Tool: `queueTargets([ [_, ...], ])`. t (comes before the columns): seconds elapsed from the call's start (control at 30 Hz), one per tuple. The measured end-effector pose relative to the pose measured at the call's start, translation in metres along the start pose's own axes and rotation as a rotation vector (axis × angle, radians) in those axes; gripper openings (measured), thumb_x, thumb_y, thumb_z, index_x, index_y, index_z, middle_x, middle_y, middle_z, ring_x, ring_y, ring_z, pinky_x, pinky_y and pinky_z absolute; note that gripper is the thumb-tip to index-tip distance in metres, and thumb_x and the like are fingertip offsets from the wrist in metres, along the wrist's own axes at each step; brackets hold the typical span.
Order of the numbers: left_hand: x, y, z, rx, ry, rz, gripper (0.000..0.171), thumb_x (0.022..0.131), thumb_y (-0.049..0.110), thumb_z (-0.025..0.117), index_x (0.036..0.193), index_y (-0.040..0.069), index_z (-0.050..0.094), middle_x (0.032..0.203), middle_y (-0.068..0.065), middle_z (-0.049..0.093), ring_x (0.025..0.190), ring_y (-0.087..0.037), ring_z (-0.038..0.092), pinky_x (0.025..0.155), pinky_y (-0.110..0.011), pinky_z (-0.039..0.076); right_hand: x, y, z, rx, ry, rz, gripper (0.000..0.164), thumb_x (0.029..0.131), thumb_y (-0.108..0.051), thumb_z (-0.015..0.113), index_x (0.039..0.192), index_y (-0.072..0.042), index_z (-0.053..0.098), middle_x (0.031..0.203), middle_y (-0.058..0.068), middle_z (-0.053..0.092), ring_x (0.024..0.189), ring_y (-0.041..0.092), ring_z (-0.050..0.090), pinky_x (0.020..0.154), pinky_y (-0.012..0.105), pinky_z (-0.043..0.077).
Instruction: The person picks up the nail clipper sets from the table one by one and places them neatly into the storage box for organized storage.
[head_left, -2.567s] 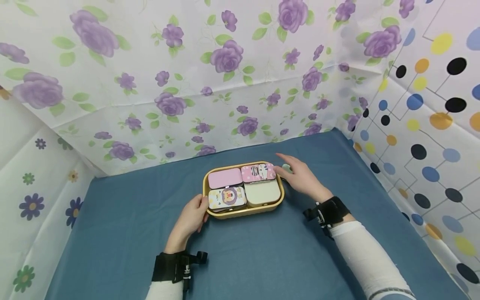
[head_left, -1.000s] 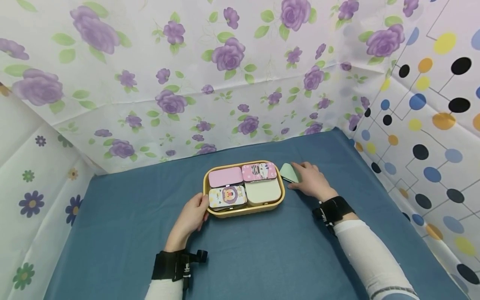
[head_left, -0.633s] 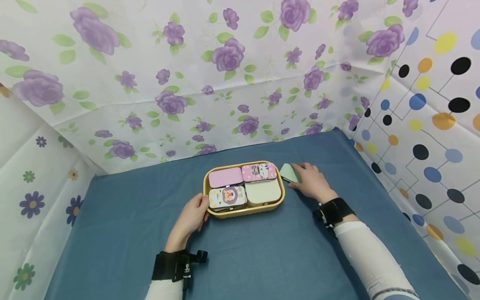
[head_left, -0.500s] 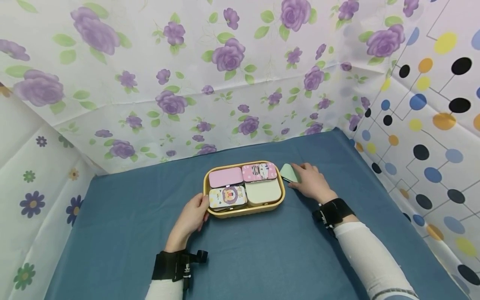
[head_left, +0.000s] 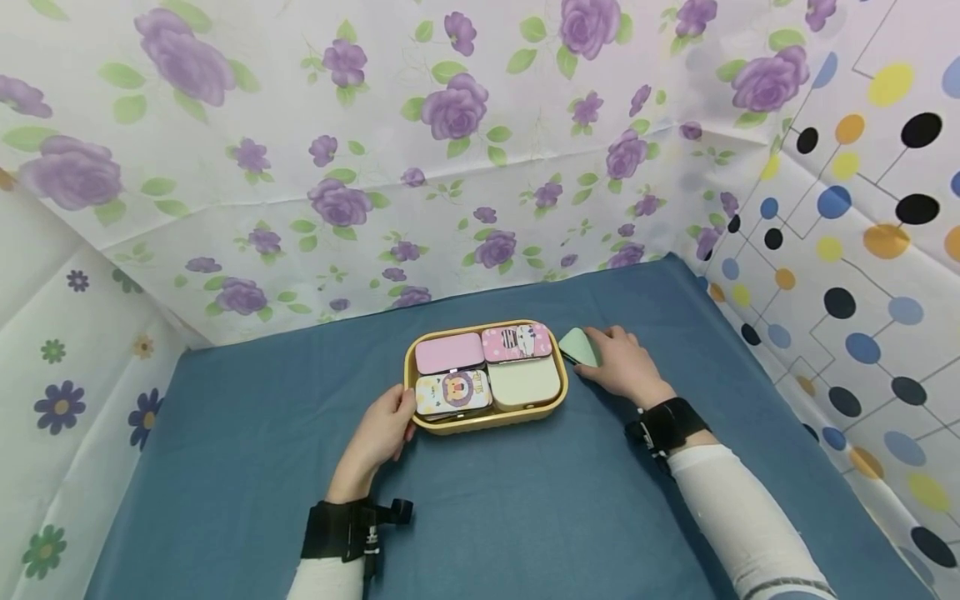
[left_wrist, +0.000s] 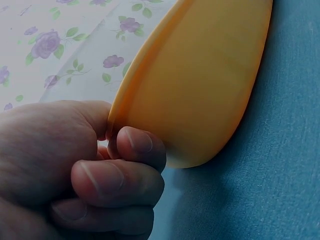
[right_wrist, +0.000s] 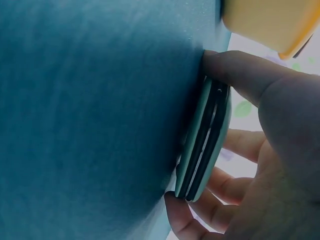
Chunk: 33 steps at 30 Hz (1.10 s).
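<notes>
My left hand [head_left: 382, 423] pinches the left end of a yellow oval-cornered basket [head_left: 480, 423], thumb and curled fingers on its rim in the left wrist view. Inside lie a plain pink tin [head_left: 450, 353], a pink cat-print tin [head_left: 517, 342], a lion-print tin [head_left: 453, 392] and a cream tin [head_left: 527, 382]. Just right of the basket, my right hand [head_left: 624, 365] grips a small pale green hinged case [head_left: 579, 346]. In the right wrist view the case [right_wrist: 205, 142] shows two closed halves with dark rims, held between thumb and fingers at the tablecloth.
A blue cloth [head_left: 495, 517] covers the table. A floral sheet [head_left: 390, 192] hangs behind it, and a dotted sheet [head_left: 832, 317] runs along the right side. Another flowered sheet [head_left: 82, 367] stands at the left.
Earlier my right hand was at the basket's right end, by the cat-print tin. It then moved right and took hold of the green case. The left hand keeps its place on the rim.
</notes>
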<state>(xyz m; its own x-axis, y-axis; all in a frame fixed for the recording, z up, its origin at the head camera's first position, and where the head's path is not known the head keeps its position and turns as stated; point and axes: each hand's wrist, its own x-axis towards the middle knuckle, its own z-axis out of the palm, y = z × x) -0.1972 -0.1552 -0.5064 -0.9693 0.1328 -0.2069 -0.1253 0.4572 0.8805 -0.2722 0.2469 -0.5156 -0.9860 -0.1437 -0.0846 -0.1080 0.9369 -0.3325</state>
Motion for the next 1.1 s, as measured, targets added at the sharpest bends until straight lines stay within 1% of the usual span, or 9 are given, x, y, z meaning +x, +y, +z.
queueTargets([
  [0.2,0.000,-0.001,0.000,0.001,0.005,-0.003,0.039,0.108,0.038,0.035,0.090,0.008,0.051,0.065,-0.013,0.053,0.037,-0.021,0.036,0.037,-0.039,0.039,-0.001,0.005,0.002,0.021,0.023,-0.011,0.081,0.087,-0.054,0.071,0.152,-0.016,0.042,0.137,0.024,0.047,0.118,0.043,0.047,0.089,0.060,0.043],
  [0.4,0.000,-0.001,0.000,0.001,0.005,-0.004,0.039,0.108,0.039,0.035,0.090,0.008,0.051,0.065,-0.012,0.053,0.037,-0.021,0.037,0.038,-0.039,0.039,-0.004,0.009,0.002,0.047,0.033,-0.018,0.080,0.085,-0.056,0.072,0.152,-0.021,0.044,0.139,0.023,0.048,0.122,0.043,0.048,0.090,0.062,0.043],
  [0.7,0.000,-0.001,0.000,0.009,-0.009,0.007,0.040,0.109,0.041,0.033,0.092,0.009,0.051,0.066,-0.013,0.054,0.038,-0.022,0.038,0.038,-0.039,0.039,-0.007,0.009,-0.008,0.201,0.046,-0.017,0.077,0.089,-0.055,0.069,0.152,-0.022,0.042,0.139,0.021,0.049,0.122,0.040,0.050,0.094,0.060,0.042],
  [0.87,0.000,0.000,-0.002,0.011,-0.022,0.007,0.040,0.109,0.041,0.032,0.092,0.009,0.051,0.066,-0.013,0.054,0.038,-0.022,0.039,0.039,-0.039,0.039,-0.012,0.009,-0.011,0.258,0.090,-0.035,0.075,0.090,-0.053,0.069,0.153,-0.024,0.041,0.139,0.017,0.049,0.121,0.035,0.051,0.093,0.057,0.042],
  [1.0,0.000,0.000,-0.002,0.013,-0.022,0.005,0.040,0.109,0.040,0.032,0.092,0.009,0.051,0.066,-0.013,0.054,0.038,-0.022,0.039,0.039,-0.039,0.039,-0.017,0.006,-0.013,0.284,0.125,-0.052,0.077,0.089,-0.055,0.069,0.153,-0.024,0.039,0.140,0.015,0.049,0.121,0.035,0.051,0.092,0.055,0.042],
  [1.1,-0.001,0.000,-0.002,0.012,-0.024,0.002,0.040,0.109,0.040,0.032,0.092,0.009,0.051,0.067,-0.013,0.054,0.038,-0.022,0.039,0.039,-0.039,0.039,-0.022,0.002,-0.016,0.299,0.149,-0.076,0.078,0.088,-0.057,0.068,0.154,-0.025,0.039,0.144,0.013,0.048,0.126,0.034,0.049,0.095,0.055,0.041],
])
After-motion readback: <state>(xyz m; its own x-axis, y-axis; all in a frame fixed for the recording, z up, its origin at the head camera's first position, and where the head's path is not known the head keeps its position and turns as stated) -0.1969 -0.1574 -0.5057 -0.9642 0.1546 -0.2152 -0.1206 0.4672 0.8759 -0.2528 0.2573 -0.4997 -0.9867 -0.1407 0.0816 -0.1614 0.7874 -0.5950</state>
